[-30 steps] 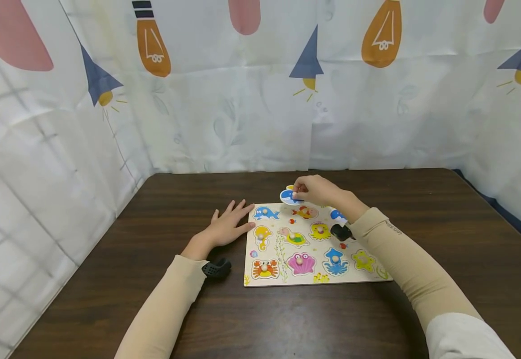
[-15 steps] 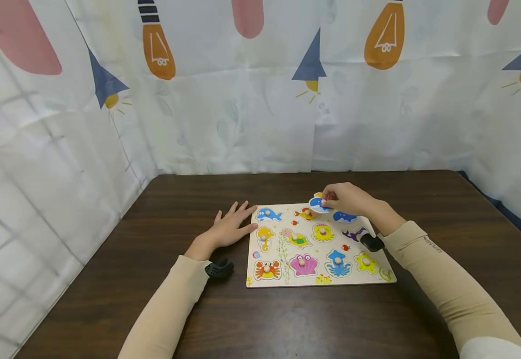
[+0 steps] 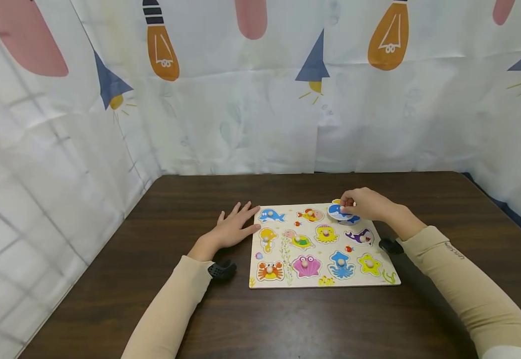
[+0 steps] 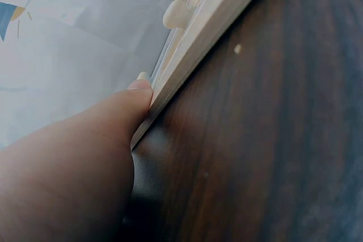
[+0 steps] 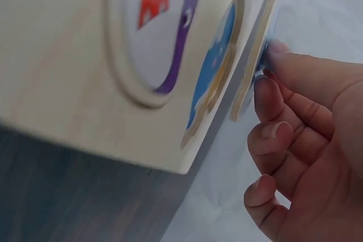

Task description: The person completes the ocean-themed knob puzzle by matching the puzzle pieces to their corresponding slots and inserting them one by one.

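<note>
Pinched by its knob between the thumb and fingers of my right hand (image 3: 370, 203) is a blue-and-white puzzle piece (image 3: 335, 213) with a bit of yellow on top. It hovers just over the far right recess of the wooden puzzle board (image 3: 320, 252), where a blue picture (image 5: 212, 60) shows in the right wrist view. A narrow gap separates the piece from the board there. My left hand (image 3: 231, 230) lies with fingers spread at the board's left edge, its thumb (image 4: 133, 106) touching that edge in the left wrist view.
Several knobbed sea-animal pieces sit in the board, among them a crab (image 3: 269, 271), a pink shell (image 3: 306, 267), a blue squid (image 3: 341, 265) and a yellow starfish (image 3: 370, 264). The dark wooden table (image 3: 296, 319) meets a patterned curtain (image 3: 251, 124) at the back.
My right hand has carried the blue-and-white piece rightward, from beyond the board's far edge to over the far right recess. The left hand has stayed at the board's left edge.
</note>
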Demonstrator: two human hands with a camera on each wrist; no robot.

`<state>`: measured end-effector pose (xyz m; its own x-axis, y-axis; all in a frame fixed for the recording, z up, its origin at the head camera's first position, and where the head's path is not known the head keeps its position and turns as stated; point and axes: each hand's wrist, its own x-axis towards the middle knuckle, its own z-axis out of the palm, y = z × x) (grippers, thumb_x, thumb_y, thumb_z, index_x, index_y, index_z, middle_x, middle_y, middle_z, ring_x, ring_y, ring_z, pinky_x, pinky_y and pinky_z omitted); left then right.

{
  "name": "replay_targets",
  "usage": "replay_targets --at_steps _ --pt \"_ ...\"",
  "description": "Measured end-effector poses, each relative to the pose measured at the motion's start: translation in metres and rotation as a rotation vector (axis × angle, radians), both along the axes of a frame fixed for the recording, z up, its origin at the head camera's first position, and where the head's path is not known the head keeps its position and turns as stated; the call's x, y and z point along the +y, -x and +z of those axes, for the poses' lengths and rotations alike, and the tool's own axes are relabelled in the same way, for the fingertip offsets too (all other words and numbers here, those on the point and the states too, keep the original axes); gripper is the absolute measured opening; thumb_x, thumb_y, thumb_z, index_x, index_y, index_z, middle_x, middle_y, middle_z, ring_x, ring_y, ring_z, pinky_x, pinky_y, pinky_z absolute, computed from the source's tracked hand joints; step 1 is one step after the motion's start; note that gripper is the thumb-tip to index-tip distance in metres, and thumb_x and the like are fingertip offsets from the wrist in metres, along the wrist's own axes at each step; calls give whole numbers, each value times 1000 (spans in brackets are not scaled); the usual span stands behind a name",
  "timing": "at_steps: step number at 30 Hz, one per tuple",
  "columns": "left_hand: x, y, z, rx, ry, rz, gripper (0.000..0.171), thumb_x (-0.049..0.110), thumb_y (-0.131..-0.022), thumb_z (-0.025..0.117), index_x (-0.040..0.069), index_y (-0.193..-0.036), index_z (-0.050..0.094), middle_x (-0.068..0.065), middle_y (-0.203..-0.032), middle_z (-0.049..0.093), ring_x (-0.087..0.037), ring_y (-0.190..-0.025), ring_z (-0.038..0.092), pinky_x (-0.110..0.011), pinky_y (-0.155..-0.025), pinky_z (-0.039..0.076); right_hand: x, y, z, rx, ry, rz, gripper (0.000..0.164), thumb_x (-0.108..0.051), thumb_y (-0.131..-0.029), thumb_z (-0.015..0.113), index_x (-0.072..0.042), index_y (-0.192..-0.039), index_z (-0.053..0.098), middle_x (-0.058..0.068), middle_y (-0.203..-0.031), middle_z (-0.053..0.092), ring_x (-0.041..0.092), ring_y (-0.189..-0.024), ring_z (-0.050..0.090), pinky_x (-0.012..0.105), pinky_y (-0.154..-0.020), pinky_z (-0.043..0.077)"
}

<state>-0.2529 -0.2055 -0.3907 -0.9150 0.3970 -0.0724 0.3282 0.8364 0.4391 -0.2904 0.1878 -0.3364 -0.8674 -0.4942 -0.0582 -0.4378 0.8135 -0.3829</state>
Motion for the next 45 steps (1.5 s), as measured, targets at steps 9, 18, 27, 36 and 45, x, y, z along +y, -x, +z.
replay_targets --at_steps 9,18,27,36,45 --pt "0 1 1 1 6 6 70 54 -106 48 25 -166 25 -8 -171 10 -34 -157 -1 -70 -116 -4 13 -1 -5 -50 -18 7 9 -14 -98 71 -5 -101 69 5 -89 61 22 -81 56 36 -71 48" --pt "1 3 -1 3 10 8 70 53 -106 48 26 -166 25 -8 -171 11 -33 -157 -1 -70 -116 -4 14 0 -6 -50 -12 9 8 -13 -98 71 -6 -101 69 5 -88 61 22 -81 56 35 -71 48" --pt "1 3 -1 -3 7 9 70 53 -106 49 26 -166 25 -8 -171 10 -33 -157 -1 -70 -116 -4 15 0 -5 -59 -19 15 7 -11 -98 71 -6 -102 69 5 -89 61 22 -81 57 34 -71 49" --pt "1 3 0 0 10 1 70 53 -106 48 25 -166 24 -8 -171 10 -34 -157 -1 -70 -116 -4 15 2 -6 -66 -9 2 8 -12 -98 71 -5 -102 69 6 -90 61 22 -82 57 35 -72 51" --pt "0 3 0 0 13 2 70 53 -106 48 25 -166 24 -8 -171 10 -34 -157 -1 -70 -116 -4 14 3 -6 -77 -24 2 9 -13 -97 72 -5 -102 69 6 -91 61 23 -85 58 37 -75 53"
